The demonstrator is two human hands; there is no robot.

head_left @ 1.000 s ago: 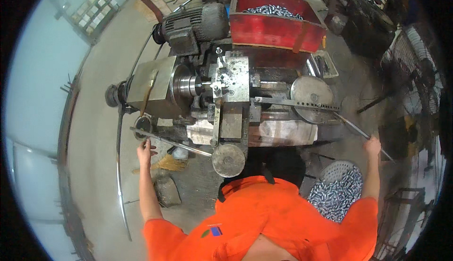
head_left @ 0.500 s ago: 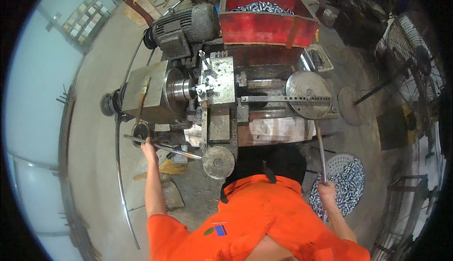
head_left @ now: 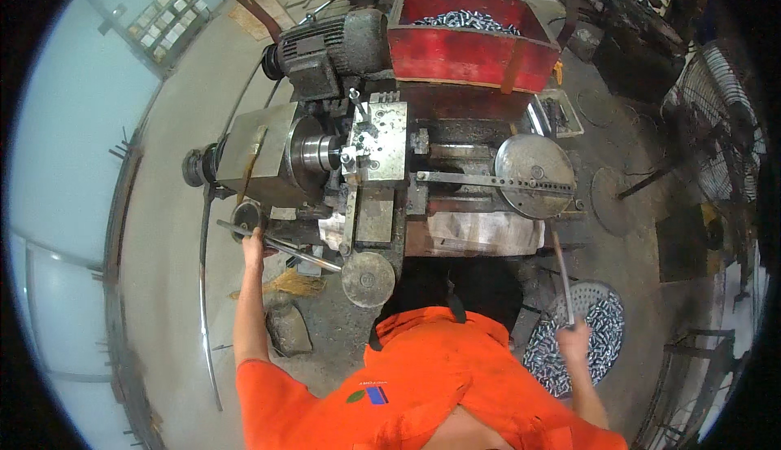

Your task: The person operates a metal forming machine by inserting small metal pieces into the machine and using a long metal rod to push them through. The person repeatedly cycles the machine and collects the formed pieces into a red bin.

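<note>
At far left, rows of pale rectangles [head_left: 169, 20] line the wall [head_left: 81, 124], any writing too small to read. Off the front left corner of the machine [head_left: 460, 151], the left hand [head_left: 253, 243] is closed around the left lever [head_left: 303, 253], a metal bar running right to a small disc [head_left: 368, 280] at the front edge. A brush [head_left: 257, 153] lies on the grey housing [head_left: 278, 128] at the left end; a dark motor [head_left: 346, 43] stands at the back left corner. The orange shirt [head_left: 451, 360] bears a green-and-blue emblem [head_left: 374, 395], its lettering illegible. A red bin [head_left: 455, 55] of metal pieces [head_left: 468, 20] sits along the back edge. A perforated bar [head_left: 480, 179] crosses a large disc [head_left: 529, 159] near the right end. Below the front right corner, the right lever [head_left: 563, 275] is gripped by the right hand [head_left: 573, 338], beside a basket [head_left: 584, 291] of similar pieces [head_left: 600, 332].
</note>
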